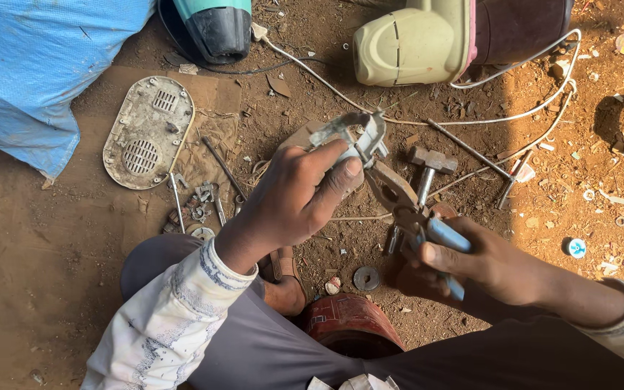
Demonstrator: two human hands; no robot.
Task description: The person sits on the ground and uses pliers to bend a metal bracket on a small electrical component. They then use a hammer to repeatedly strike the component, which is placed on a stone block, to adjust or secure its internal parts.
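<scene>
My left hand (pixel 294 198) is curled tight, pinching a small bent metal bracket (pixel 352 133) between thumb and fingers. My right hand (pixel 471 263) is closed around the blue handles of pliers (pixel 406 206), whose jaws bite the bracket, above the dirt ground (pixel 74 289) beside a hammer (pixel 427 170).

**One head-worn view, looking steeply down at the ground**

There is a single view, from a camera worn on the person's head. It faces almost straight down over the lap and knees onto a brown dirt floor (pixel 59 274). It sits close: the left hand (pixel 294 198) and right hand (pixel 471 263) fill the middle, and both sleeved forearms enter from the bottom edge. The top edge cuts off a cream plastic appliance housing (pixel 409 43) and a crumpled blue woven tarpaulin (pixel 34 65). No second view shares the scene.
</scene>
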